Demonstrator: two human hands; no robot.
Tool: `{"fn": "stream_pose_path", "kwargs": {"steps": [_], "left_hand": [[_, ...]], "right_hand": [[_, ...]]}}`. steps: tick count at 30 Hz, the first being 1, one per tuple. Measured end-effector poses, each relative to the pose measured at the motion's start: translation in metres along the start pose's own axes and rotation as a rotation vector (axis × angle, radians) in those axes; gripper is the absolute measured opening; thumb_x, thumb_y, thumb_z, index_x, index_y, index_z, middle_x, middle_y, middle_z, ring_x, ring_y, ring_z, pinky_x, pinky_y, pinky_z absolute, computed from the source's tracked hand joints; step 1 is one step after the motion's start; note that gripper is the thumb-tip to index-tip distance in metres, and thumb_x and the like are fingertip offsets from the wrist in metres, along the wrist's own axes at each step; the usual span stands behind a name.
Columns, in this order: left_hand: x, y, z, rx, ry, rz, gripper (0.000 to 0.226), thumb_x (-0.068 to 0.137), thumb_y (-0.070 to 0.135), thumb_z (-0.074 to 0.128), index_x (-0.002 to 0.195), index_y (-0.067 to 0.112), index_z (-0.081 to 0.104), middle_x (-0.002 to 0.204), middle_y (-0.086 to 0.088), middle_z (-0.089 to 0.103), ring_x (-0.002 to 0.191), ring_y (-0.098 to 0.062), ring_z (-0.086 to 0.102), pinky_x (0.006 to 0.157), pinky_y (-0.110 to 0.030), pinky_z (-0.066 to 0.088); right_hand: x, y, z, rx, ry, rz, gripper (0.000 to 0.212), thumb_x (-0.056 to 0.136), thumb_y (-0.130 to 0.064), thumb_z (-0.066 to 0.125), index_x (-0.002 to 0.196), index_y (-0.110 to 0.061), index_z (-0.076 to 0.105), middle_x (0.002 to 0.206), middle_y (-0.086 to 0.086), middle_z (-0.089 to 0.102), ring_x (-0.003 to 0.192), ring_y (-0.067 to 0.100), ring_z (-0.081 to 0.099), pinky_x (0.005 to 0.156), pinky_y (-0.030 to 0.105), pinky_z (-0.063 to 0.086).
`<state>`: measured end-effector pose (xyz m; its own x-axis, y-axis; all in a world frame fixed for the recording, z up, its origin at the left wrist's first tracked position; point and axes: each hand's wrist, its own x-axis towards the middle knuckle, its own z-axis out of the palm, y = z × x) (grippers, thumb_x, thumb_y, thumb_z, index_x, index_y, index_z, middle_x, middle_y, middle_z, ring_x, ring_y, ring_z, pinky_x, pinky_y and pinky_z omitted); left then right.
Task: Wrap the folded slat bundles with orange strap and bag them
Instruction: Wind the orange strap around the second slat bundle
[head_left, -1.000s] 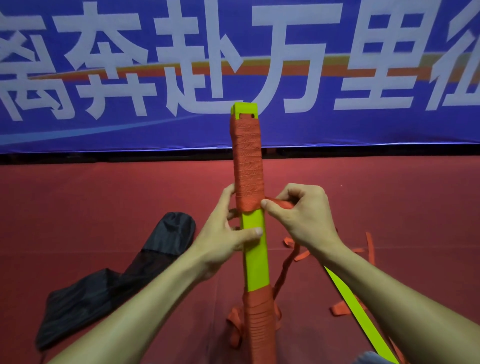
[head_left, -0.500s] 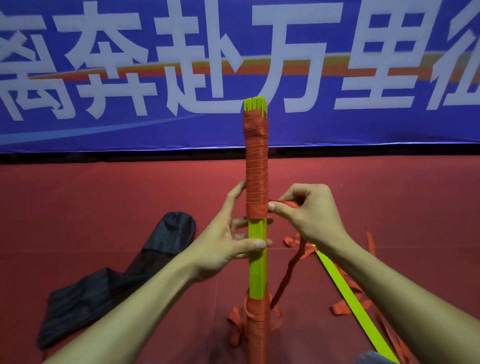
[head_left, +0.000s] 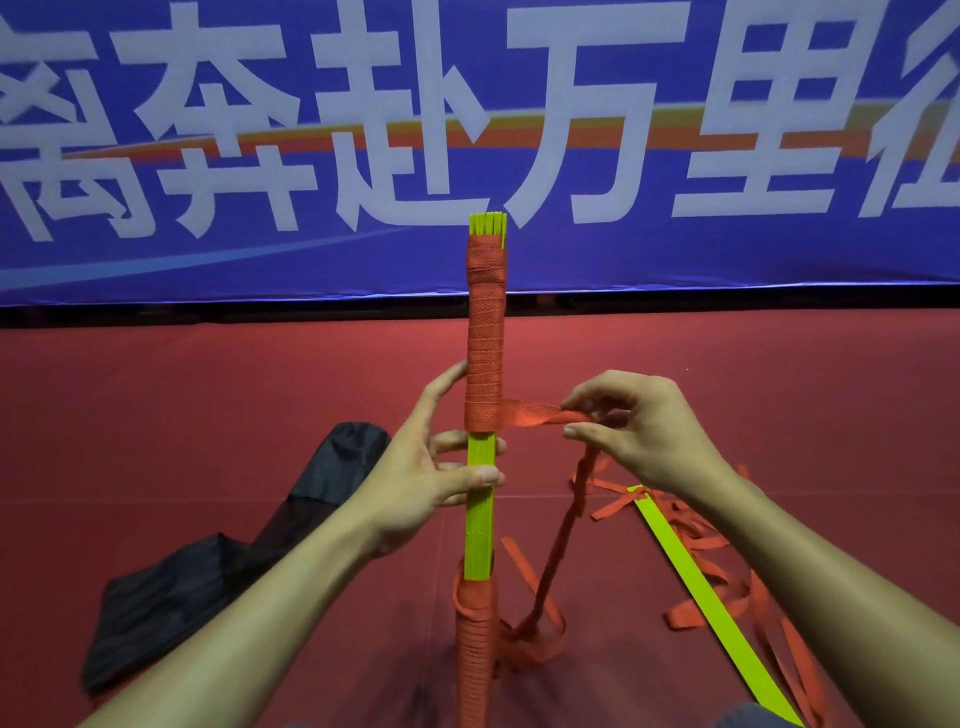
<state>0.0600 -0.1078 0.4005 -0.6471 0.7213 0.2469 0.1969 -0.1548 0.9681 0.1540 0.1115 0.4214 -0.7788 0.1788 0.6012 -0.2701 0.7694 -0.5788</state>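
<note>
A bundle of yellow-green slats (head_left: 480, 514) stands upright in front of me. Orange strap (head_left: 530, 413) is wound around its top part and its base, leaving the middle bare. My left hand (head_left: 423, 475) grips the bare middle, thumb across the front and fingers behind. My right hand (head_left: 636, 423) pinches the free strap, pulled taut out to the right of the bundle; the rest of the strap trails down to the floor. A black bag (head_left: 218, 551) lies flat on the floor at the left.
A loose yellow-green slat (head_left: 691, 582) lies on the red floor at the right amid loose orange strap (head_left: 727, 577). A blue banner (head_left: 727, 156) with white characters stands across the back.
The bundle has turned in my left hand, now edge-on. My right hand has drawn the strap away from the bundle to the right, stretching a short length taut.
</note>
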Motion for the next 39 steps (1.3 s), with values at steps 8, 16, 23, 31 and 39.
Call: {"fn": "stream_pose_path", "kwargs": {"steps": [8,16,23,31,39], "left_hand": [[-0.001,-0.002,-0.003,0.016,-0.018,-0.019,0.091,0.067,0.007,0.079,0.118,0.074,0.046,0.103,-0.012,0.075,0.09,-0.037,0.073,0.073,-0.035,0.058],[-0.001,0.0,-0.003,0.035,0.011,-0.02,0.095,0.078,-0.007,0.074,0.121,0.073,0.045,0.104,-0.014,0.075,0.092,-0.04,0.073,0.075,-0.037,0.059],[-0.001,0.0,-0.003,0.001,0.066,-0.034,0.093,0.069,0.002,0.079,0.123,0.069,0.044,0.105,-0.016,0.074,0.098,-0.043,0.07,0.086,-0.051,0.058],[0.002,-0.004,-0.005,-0.021,0.089,-0.045,0.094,0.078,-0.01,0.073,0.128,0.064,0.042,0.105,-0.018,0.073,0.096,-0.04,0.072,0.081,-0.043,0.061],[0.003,-0.005,0.003,0.077,0.132,0.015,0.093,0.08,-0.01,0.075,0.128,0.065,0.045,0.105,-0.017,0.073,0.086,-0.029,0.072,0.076,-0.041,0.061]], "right_hand": [[0.0,0.009,-0.001,-0.207,0.113,-0.058,0.042,0.066,-0.012,0.088,0.067,-0.025,0.048,0.061,-0.01,0.045,0.058,0.006,0.045,0.055,0.015,0.034],[-0.004,0.008,-0.001,-0.106,0.089,0.016,0.047,0.075,-0.005,0.079,0.052,-0.02,0.04,0.06,0.004,0.062,0.053,0.012,0.049,0.053,0.026,0.039],[-0.005,-0.005,0.005,0.414,0.05,0.151,0.045,0.073,0.015,0.072,0.057,-0.008,0.037,0.067,0.005,0.059,0.055,0.018,0.055,0.054,0.027,0.047],[-0.008,0.0,0.008,0.413,-0.007,0.211,0.036,0.074,-0.018,0.083,0.063,-0.015,0.048,0.067,0.007,0.049,0.061,0.015,0.042,0.057,0.028,0.034],[0.0,0.01,0.009,0.054,0.03,0.26,0.007,0.081,-0.025,0.078,0.081,-0.022,0.072,0.066,-0.01,0.062,0.059,0.002,0.05,0.061,0.025,0.041]]}}
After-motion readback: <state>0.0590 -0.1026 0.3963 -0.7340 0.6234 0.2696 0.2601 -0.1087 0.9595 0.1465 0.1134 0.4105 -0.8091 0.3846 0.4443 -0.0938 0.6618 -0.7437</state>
